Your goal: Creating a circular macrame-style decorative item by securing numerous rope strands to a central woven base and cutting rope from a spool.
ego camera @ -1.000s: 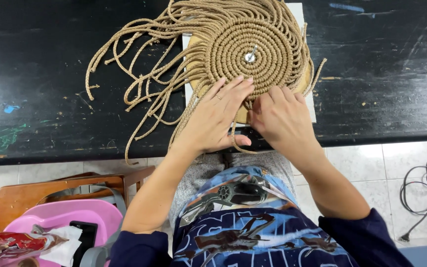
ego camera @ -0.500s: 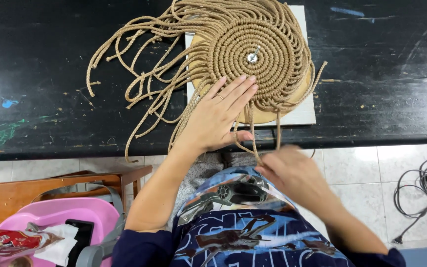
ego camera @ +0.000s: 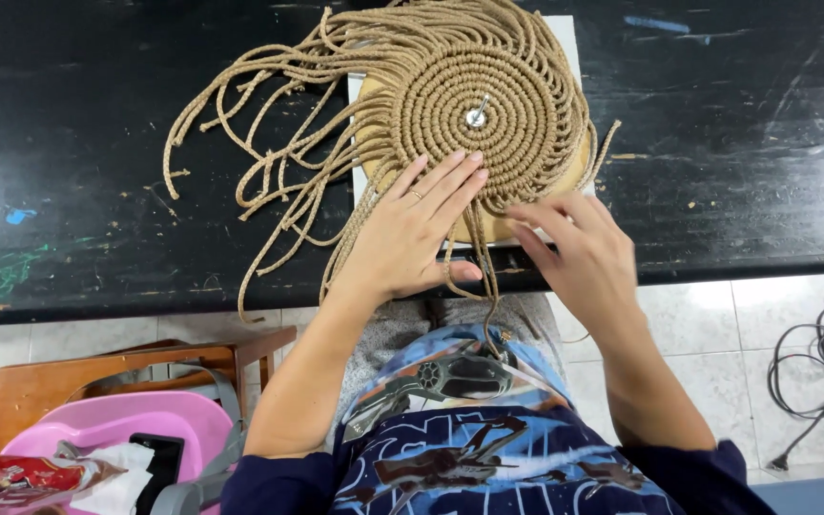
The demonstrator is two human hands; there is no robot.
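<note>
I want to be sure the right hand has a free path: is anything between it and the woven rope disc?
Nothing visible does. The right hand is at the near edge of the rope disc, fingertips on its outer cords. The left hand lies flat on the disc beside it, not across the way.

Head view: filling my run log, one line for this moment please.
left hand: flat on coiled rope mat | right hand: fingers at mat edge, on hanging cords | black table
</note>
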